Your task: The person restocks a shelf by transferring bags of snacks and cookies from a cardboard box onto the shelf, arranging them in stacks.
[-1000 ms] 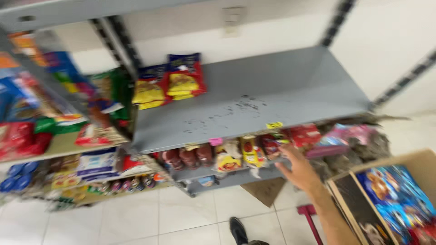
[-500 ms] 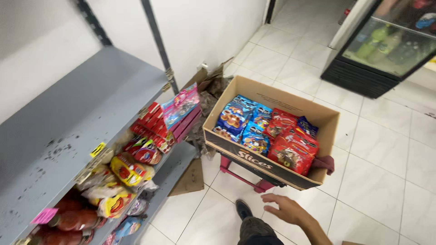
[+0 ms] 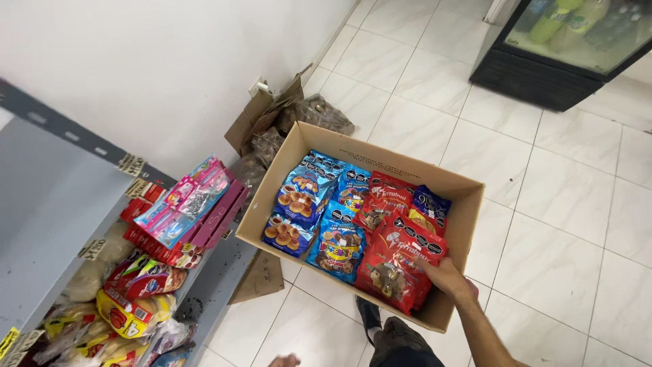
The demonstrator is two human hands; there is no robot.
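— Where did we find the right hand (image 3: pixel 448 278)?

— At about five o'clock in the head view, reaching up from the lower edge into the cardboard box (image 3: pixel 468 204). Its grip had closed on the near end of a red snack bag (image 3: pixel 397 272), fingers curled over the bag's edge; the thumb we could not make out.

— And the box itself?

— It stood at the centre of the frame, over the white tiled floor (image 3: pixel 564 224), open at the top. Inside, the red bag lay at the box's five o'clock corner, touching a second red bag (image 3: pixel 384 200) behind it. At its nine o'clock sat a blue cookie bag (image 3: pixel 339 248), and more blue cookie bags (image 3: pixel 302 197) filled the left half. A small dark blue packet (image 3: pixel 428 207) was tucked against the right wall.

— The left hand?

— Only a sliver showed at six o'clock — the left hand (image 3: pixel 285 360) at the very bottom edge. We could not tell whether its grip was open or closed, and it touched nothing we could see.

— Anything else around?

— A grey metal shelf (image 3: pixel 41 211) at nine o'clock, with pink boxes (image 3: pixel 193 204) and yellow snack bags (image 3: pixel 129 312) below it. A glass-door cooler (image 3: pixel 564 47) stood at one o'clock, well apart from the box.
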